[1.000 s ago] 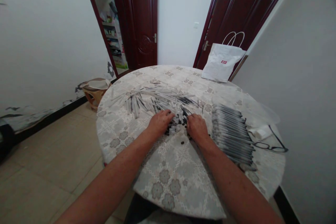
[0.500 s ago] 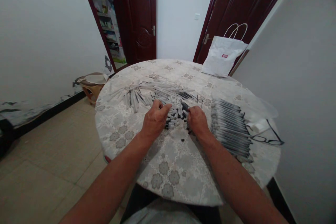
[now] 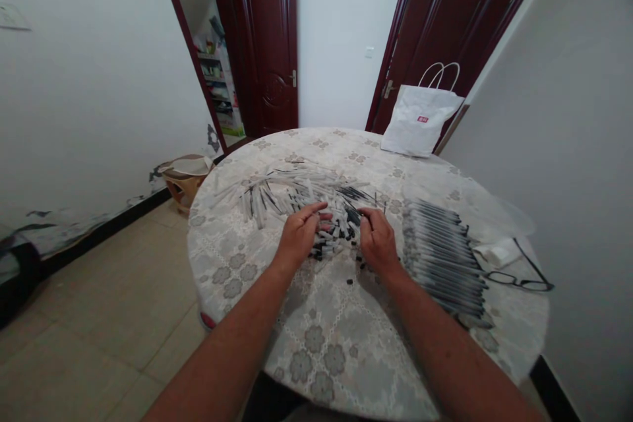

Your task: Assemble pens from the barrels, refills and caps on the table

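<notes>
Over a pile of small black and white pen parts [image 3: 341,227], my left hand [image 3: 299,234] hovers with its fingers stretched out and apart, and no held thing shows in it. On the pile's right side, my right hand [image 3: 378,237] is closed, thumb against fingers, on a dark slim pen part [image 3: 353,213] that points up and to the left. Its far end overlaps the pile, so its full shape is hard to make out. Just beyond the hands lie loose pale pen tubes [image 3: 257,201] and thin dark refills [image 3: 355,192].
A neat stack of pens [image 3: 445,257] lies right of my right forearm, with glasses [image 3: 519,282] and a clear plastic bag [image 3: 499,208] beside it. A white paper bag [image 3: 420,122] stands at the back right of the round table [image 3: 316,316]. One small black piece [image 3: 349,281] lies nearer me.
My left hand's fingers have gone from bunched together to spread apart. My right hand still grips the dark part. The whole view has shifted, with the table sitting lower in it.
</notes>
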Demonstrator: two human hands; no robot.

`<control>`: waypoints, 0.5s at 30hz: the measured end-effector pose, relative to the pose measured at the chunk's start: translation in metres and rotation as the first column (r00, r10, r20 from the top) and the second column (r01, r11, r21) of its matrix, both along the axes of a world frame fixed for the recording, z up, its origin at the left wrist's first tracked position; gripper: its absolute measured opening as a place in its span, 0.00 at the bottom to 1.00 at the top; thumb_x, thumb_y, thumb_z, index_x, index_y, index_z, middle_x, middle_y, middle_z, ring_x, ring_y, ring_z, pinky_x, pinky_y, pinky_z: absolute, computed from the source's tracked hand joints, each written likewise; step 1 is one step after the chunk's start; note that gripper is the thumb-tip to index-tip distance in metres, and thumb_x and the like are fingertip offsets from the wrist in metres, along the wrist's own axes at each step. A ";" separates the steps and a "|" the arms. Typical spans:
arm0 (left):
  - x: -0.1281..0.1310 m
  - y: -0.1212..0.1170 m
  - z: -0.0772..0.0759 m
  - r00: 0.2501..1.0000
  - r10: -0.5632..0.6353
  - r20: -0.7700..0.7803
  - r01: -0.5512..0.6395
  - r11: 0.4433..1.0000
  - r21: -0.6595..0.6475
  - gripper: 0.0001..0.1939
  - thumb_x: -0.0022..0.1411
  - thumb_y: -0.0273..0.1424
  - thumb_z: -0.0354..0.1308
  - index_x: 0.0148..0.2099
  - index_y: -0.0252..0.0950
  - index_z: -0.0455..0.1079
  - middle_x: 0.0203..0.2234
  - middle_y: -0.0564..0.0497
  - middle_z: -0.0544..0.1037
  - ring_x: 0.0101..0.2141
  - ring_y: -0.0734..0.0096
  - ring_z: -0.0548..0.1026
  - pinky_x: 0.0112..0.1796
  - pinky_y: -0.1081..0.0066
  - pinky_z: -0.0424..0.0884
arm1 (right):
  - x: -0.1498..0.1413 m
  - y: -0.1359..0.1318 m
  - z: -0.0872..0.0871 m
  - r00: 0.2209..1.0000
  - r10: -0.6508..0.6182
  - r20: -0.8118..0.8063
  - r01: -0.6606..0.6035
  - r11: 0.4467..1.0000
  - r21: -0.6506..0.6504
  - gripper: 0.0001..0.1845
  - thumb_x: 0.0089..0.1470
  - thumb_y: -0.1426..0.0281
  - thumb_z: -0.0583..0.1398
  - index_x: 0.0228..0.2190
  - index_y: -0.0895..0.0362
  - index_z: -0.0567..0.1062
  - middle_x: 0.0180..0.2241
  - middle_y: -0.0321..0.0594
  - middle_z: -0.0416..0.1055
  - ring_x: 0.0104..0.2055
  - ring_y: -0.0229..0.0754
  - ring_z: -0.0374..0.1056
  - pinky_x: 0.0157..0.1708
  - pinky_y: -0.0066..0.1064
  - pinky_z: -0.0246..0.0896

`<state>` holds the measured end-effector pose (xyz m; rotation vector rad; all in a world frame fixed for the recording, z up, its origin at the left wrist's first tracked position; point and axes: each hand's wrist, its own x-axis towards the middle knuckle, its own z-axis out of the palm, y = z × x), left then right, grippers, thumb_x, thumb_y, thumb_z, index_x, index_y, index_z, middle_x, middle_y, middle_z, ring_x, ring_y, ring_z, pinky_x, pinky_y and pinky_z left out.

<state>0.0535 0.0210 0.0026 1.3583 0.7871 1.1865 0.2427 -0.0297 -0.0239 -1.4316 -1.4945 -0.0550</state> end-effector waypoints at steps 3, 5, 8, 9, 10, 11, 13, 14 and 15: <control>0.009 0.004 0.005 0.980 0.020 0.196 -0.001 0.995 -0.095 0.16 0.60 0.30 0.62 0.51 0.38 0.70 0.46 0.44 0.81 0.43 0.59 0.82 0.43 0.61 0.79 | -0.005 -0.002 0.001 0.999 0.043 0.021 -0.043 0.999 0.019 0.12 0.65 0.71 0.51 0.45 0.56 0.72 0.40 0.44 0.70 0.45 0.47 0.68 0.48 0.38 0.63; 0.012 0.007 0.003 0.941 0.032 0.337 0.013 0.991 -0.130 0.24 0.57 0.27 0.66 0.54 0.42 0.63 0.45 0.47 0.81 0.43 0.61 0.83 0.45 0.58 0.78 | -0.007 -0.004 0.001 0.997 0.067 0.042 -0.068 0.998 0.013 0.10 0.65 0.72 0.51 0.44 0.56 0.71 0.39 0.43 0.69 0.43 0.46 0.68 0.46 0.37 0.62; 0.010 0.013 -0.004 0.880 0.056 0.472 0.038 0.981 -0.188 0.34 0.57 0.26 0.68 0.60 0.45 0.55 0.41 0.49 0.82 0.44 0.63 0.82 0.48 0.58 0.76 | -0.009 -0.005 -0.001 0.990 0.110 0.085 -0.109 0.994 -0.018 0.08 0.65 0.71 0.52 0.41 0.55 0.70 0.37 0.42 0.68 0.41 0.46 0.67 0.44 0.36 0.62; 0.008 0.016 -0.007 0.866 0.053 0.497 0.060 0.976 -0.209 0.33 0.57 0.27 0.68 0.60 0.44 0.56 0.41 0.48 0.82 0.44 0.63 0.82 0.49 0.59 0.76 | -0.009 -0.005 -0.002 0.987 0.124 0.100 -0.121 0.992 -0.028 0.07 0.65 0.72 0.52 0.40 0.55 0.70 0.36 0.41 0.68 0.40 0.46 0.67 0.43 0.36 0.62; 0.006 0.018 -0.010 0.857 0.051 0.513 0.080 0.970 -0.229 0.30 0.58 0.28 0.68 0.58 0.42 0.59 0.41 0.48 0.82 0.45 0.64 0.82 0.49 0.61 0.76 | -0.009 -0.005 -0.002 0.984 0.136 0.114 -0.133 0.990 -0.035 0.07 0.65 0.72 0.52 0.39 0.55 0.70 0.36 0.41 0.68 0.40 0.46 0.66 0.43 0.36 0.61; 0.003 0.021 -0.012 0.851 0.049 0.522 0.095 0.965 -0.245 0.25 0.58 0.29 0.68 0.54 0.39 0.62 0.41 0.47 0.82 0.45 0.64 0.82 0.49 0.62 0.76 | -0.008 -0.005 -0.003 0.981 0.148 0.128 -0.144 0.989 -0.041 0.06 0.64 0.72 0.52 0.39 0.55 0.70 0.36 0.42 0.68 0.40 0.46 0.66 0.43 0.36 0.61; -0.002 0.023 -0.016 0.849 0.051 0.526 0.103 0.961 -0.258 0.18 0.59 0.31 0.68 0.47 0.38 0.64 0.41 0.46 0.82 0.45 0.64 0.82 0.46 0.65 0.76 | -0.007 -0.005 -0.004 0.976 0.158 0.149 -0.154 0.987 -0.043 0.06 0.64 0.72 0.53 0.39 0.55 0.70 0.36 0.42 0.68 0.40 0.46 0.66 0.43 0.37 0.61; -0.003 0.024 -0.017 0.851 0.056 0.522 0.095 0.961 -0.258 0.17 0.59 0.32 0.68 0.45 0.38 0.64 0.41 0.46 0.82 0.45 0.64 0.82 0.44 0.66 0.77 | -0.007 -0.004 -0.005 0.975 0.159 0.155 -0.154 0.987 -0.042 0.06 0.63 0.73 0.53 0.38 0.55 0.70 0.36 0.42 0.68 0.40 0.46 0.67 0.44 0.37 0.61; -0.004 0.023 -0.017 0.855 0.059 0.515 0.088 0.963 -0.256 0.16 0.60 0.33 0.68 0.44 0.38 0.63 0.41 0.46 0.82 0.44 0.63 0.82 0.42 0.67 0.77 | -0.007 -0.004 -0.005 0.975 0.158 0.157 -0.154 0.987 -0.040 0.06 0.63 0.73 0.53 0.38 0.54 0.70 0.36 0.42 0.68 0.40 0.46 0.67 0.44 0.37 0.61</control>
